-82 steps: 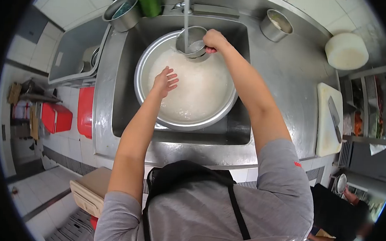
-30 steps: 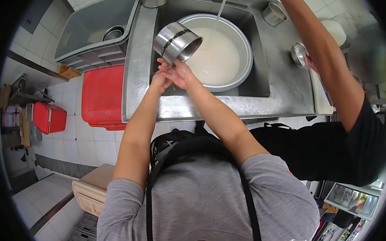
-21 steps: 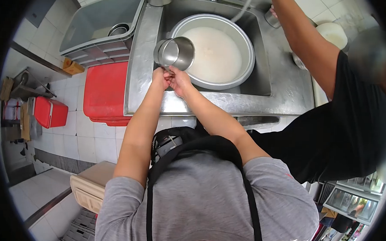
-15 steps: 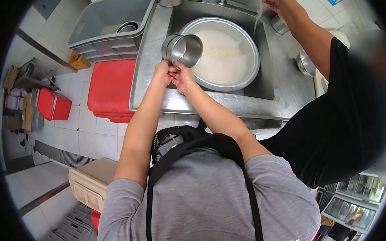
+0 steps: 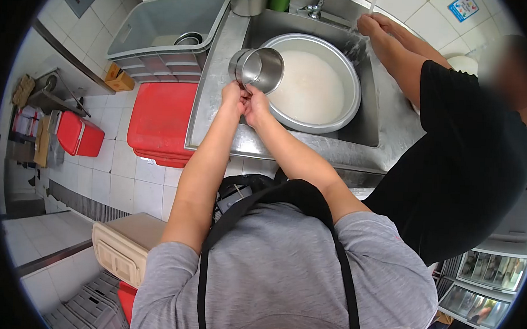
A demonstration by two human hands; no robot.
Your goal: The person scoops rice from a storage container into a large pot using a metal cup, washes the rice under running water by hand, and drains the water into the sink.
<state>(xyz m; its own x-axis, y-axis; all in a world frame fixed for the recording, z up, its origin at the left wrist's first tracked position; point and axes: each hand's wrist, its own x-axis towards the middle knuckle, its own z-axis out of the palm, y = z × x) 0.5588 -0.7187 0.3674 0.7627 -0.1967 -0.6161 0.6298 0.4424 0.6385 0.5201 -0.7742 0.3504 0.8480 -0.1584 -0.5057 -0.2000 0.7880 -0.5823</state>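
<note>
One basin (image 5: 352,92); milky liquid (image 5: 311,85) inside

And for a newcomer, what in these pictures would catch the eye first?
Likely the metal basin of milky liquid in the sink. Next, the steel pot held near the basin's left rim where the person's left hand and right hand meet. Then the red box left of the counter, and the co-worker in black at right, hands under running water.

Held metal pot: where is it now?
In the head view, the metal pot is at the sink's left edge, beside the large basin, just beyond the left hand and right hand.
</note>
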